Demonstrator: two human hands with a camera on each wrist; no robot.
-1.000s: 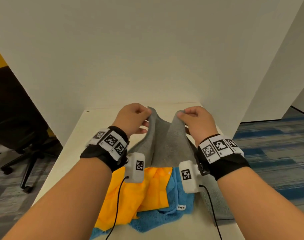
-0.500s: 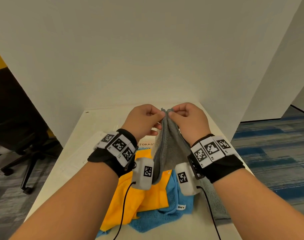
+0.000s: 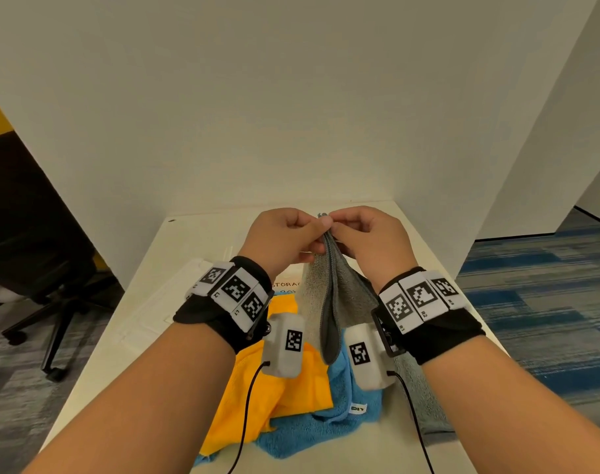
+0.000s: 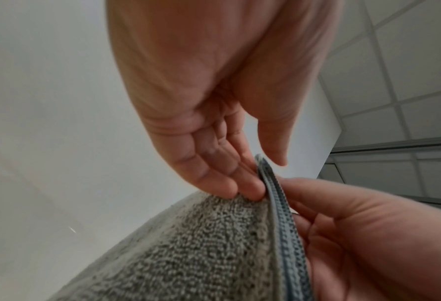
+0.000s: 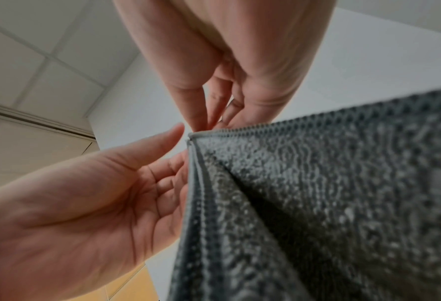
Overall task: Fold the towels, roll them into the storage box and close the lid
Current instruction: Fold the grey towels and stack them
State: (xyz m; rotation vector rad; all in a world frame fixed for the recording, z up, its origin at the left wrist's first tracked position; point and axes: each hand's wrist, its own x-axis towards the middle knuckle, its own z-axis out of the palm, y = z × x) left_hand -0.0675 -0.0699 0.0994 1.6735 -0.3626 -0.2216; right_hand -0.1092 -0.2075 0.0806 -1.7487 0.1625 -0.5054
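A grey towel [image 3: 343, 295] hangs folded in half above the table, its two top corners brought together. My right hand [image 3: 336, 227] pinches those corners between thumb and fingers [image 5: 201, 122]. My left hand [image 3: 317, 230] is right beside it: its fingers [image 4: 242, 185] lie fairly straight against the towel's far side and its thumb [image 5: 172, 132] stands off the stitched edge [image 4: 278, 203]. Below on the table lie an orange towel [image 3: 285, 388] and a blue towel [image 3: 343, 425], crumpled. A label reading STORAGE BOX [image 3: 285, 285] peeks out behind my left wrist; the box itself is mostly hidden.
More grey cloth [image 3: 421, 408] lies on the table under my right forearm. White partition walls close in the small white table [image 3: 148, 336] at the back and right. A black office chair [image 3: 52, 302] stands on the carpet to the left.
My hands, apart a second ago with a corner in each, have come together and the grey towel has closed into a half fold. The left thumb now stands off the edge.
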